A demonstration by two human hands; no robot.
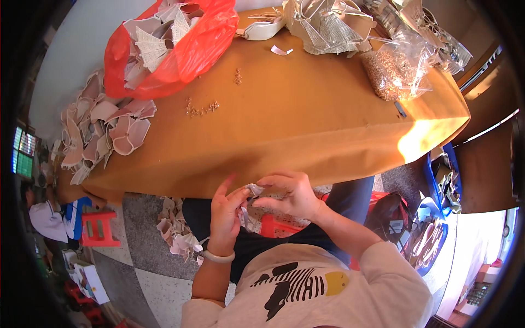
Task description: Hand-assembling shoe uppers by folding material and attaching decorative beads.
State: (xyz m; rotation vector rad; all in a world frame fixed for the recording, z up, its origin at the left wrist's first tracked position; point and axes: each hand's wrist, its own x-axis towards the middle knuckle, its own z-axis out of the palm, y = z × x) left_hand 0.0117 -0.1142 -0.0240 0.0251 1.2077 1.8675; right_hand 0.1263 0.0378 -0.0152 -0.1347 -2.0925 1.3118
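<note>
Just past the table's front edge, above my lap, both hands meet on a small pale strip of material. My left hand pinches it between thumb and fingertips, and part of the strip hangs below them. From the other side, my right hand closes its thumb and forefinger at the upper end. The fingers cover much of the strip, so its full shape is hidden. Small gold-coloured pieces lie loose on the table beyond my hands. At the table's left end sits a heap of pinkish-beige cut pieces, perhaps shoe uppers.
An orange-brown cloth covers the table. On it are a red plastic bag of cut pieces, bundles of pale pieces and a clear bag of gold-coloured bits. Red stools and more pieces stand or lie below.
</note>
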